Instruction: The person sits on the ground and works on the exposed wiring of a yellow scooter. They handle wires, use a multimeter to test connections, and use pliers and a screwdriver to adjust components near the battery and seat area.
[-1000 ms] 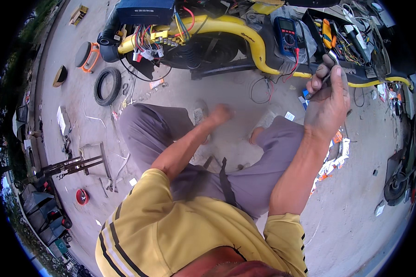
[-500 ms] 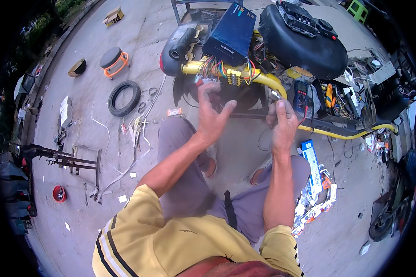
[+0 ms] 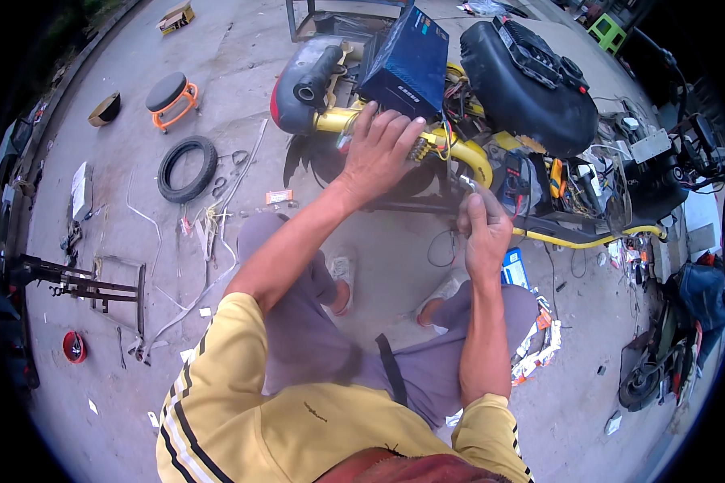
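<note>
My left hand (image 3: 379, 153) is open, fingers apart, over the coloured wires and the yellow frame tube (image 3: 469, 158) of a small vehicle. It covers most of the wires and part of a yellow terminal block (image 3: 419, 150); whether the fingertips touch them I cannot tell. In my right hand (image 3: 485, 233), thumb and fingers pinch a small silvery metal piece (image 3: 467, 183) whose kind is unclear. A multimeter (image 3: 514, 181) with a red lead stands just right of that hand. Behind my left fingers, a dark blue box (image 3: 407, 60) rests on the vehicle.
A black seat (image 3: 524, 97) lies across the vehicle, carrying a black device. An open tray of tools (image 3: 576, 189) sits to the right. A tyre (image 3: 187, 169), an orange-legged stool (image 3: 171, 101) and white strips lie on the ground leftward. Foil wrapping (image 3: 540, 350) is beside my right knee.
My left hand has risen and moved right, its fingers spreading over the wires and terminal block. The right hand still pinches the metal piece, slightly lower. The whole view has shifted a little.
</note>
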A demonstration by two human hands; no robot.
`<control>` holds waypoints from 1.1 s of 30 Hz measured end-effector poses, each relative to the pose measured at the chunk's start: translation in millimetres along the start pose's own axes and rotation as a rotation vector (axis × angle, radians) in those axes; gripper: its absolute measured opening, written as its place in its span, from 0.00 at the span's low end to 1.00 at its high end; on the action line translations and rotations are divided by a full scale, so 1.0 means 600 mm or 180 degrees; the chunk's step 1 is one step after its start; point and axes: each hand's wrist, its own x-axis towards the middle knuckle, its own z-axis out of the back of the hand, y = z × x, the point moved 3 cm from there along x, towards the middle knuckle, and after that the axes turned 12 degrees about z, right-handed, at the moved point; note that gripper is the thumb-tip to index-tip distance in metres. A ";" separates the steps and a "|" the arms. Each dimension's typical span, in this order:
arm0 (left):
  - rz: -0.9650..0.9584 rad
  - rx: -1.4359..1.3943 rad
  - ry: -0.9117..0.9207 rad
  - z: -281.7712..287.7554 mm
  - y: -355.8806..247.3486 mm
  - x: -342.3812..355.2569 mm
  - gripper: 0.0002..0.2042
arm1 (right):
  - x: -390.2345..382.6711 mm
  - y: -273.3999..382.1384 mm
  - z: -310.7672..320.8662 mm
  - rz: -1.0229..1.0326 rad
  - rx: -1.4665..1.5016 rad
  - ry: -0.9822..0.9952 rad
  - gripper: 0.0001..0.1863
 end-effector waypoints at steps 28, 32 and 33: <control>0.0156 -0.1095 0.0508 0.015 0.016 0.061 0.45 | 0.175 0.125 -0.099 0.3404 -0.3924 0.2206 0.13; 0.0145 -0.1110 0.0559 0.013 0.007 0.073 0.43 | 0.198 0.160 -0.108 0.3394 -0.4412 0.2672 0.13; 0.0161 -0.1104 0.0575 0.013 0.007 0.076 0.43 | 0.205 0.161 -0.111 0.3415 -0.4354 0.2719 0.13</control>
